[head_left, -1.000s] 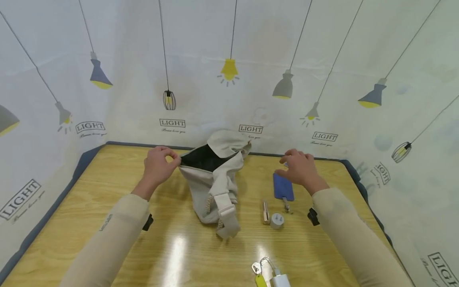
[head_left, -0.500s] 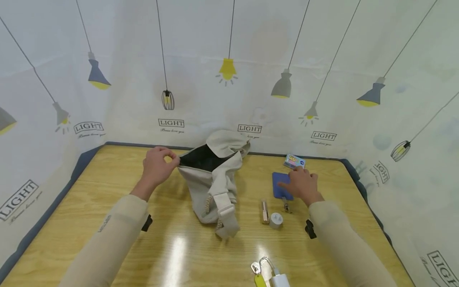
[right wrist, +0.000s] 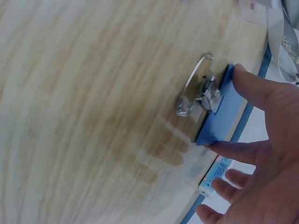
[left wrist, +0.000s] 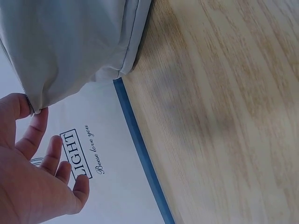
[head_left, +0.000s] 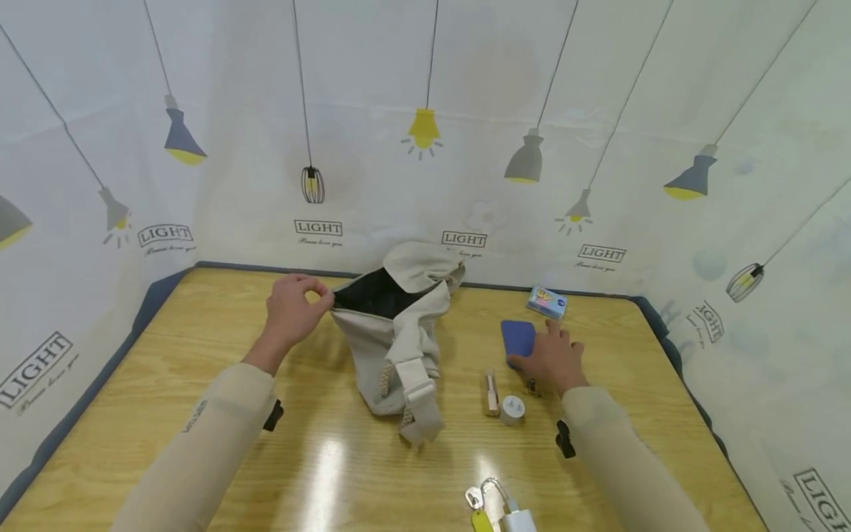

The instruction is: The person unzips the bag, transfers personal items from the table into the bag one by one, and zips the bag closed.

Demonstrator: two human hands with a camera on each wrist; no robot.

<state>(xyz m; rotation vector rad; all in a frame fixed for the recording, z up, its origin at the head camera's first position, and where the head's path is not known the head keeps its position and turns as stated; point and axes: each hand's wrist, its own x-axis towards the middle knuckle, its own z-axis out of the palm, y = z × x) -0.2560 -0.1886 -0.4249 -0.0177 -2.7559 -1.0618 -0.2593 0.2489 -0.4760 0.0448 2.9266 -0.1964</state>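
In the head view a light grey cloth bag [head_left: 372, 358] with a wide buckled strap stands unzipped, its dark lining showing. My left hand [head_left: 290, 314] pinches the corner of its opening between thumb and index finger. The left wrist view shows that pinch close up on the bag's fabric [left wrist: 60, 51]. To the right, my right hand [head_left: 554, 358] holds a blue card holder [head_left: 516, 338] by its edges. Seen from the right wrist, thumb and index finger press opposite edges of the card holder [right wrist: 222, 112], and a metal clip [right wrist: 208, 95] hangs from it.
A small colourful box [head_left: 547, 302] lies behind the right hand. Nearer me are a lipstick-like tube [head_left: 491, 393] and a round white plug [head_left: 513, 409]. Keys with a yellow tag [head_left: 482, 520] and a white charger-like block with a cable [head_left: 520, 520] lie at the front.
My right hand has moved back towards me from the colourful box, uncovering it, and has taken hold of the blue card holder. The left hand keeps its pinch on the bag.
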